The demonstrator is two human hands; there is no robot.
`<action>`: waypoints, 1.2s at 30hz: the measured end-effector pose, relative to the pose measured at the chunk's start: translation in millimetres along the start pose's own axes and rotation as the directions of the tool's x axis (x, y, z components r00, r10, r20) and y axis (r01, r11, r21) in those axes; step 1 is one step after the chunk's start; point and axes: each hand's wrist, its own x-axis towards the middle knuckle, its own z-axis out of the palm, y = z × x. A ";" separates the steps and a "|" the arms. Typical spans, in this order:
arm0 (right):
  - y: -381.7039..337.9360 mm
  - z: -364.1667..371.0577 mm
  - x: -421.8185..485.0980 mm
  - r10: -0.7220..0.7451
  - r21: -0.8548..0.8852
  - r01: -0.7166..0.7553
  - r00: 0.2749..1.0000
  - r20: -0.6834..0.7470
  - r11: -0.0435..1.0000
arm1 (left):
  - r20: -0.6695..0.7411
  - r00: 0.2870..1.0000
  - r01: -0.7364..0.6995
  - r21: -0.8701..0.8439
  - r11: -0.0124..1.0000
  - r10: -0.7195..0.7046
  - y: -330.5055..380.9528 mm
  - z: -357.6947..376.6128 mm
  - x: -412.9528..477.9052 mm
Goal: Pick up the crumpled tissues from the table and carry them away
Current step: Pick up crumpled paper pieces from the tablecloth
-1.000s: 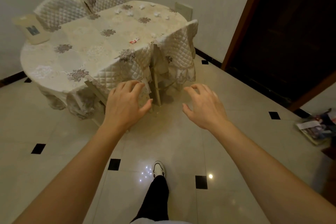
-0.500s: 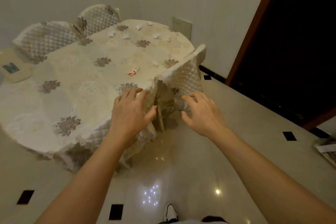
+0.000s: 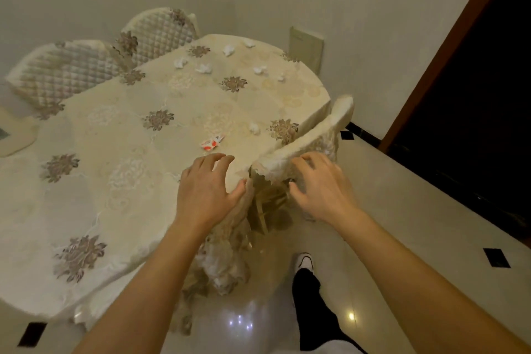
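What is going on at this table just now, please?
A person stands at the cloth-covered table, both hands open and empty. The left hand is over the table's near edge, the right hand over a covered chair back. No tissue is picked up yet: the nearest tissue lies beyond the left hand, other tissues at the far end.
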 end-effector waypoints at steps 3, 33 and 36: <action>18.5 2.9 52.3 -0.041 0.051 0.040 0.999 0.017 0.998 | 0.010 0.998 0.066 -0.002 0.998 -0.066 -0.9 12.7 42.2; 56.8 161.3 339.8 -0.154 0.237 0.046 0.874 0.460 0.970 | 0.302 0.781 0.616 -0.229 0.754 -0.547 -147.9 178.1 211.8; 51.7 182.9 344.5 -0.153 0.225 0.046 0.862 0.483 0.973 | 0.331 0.754 0.652 -0.280 0.704 -0.567 -152.8 198.0 214.0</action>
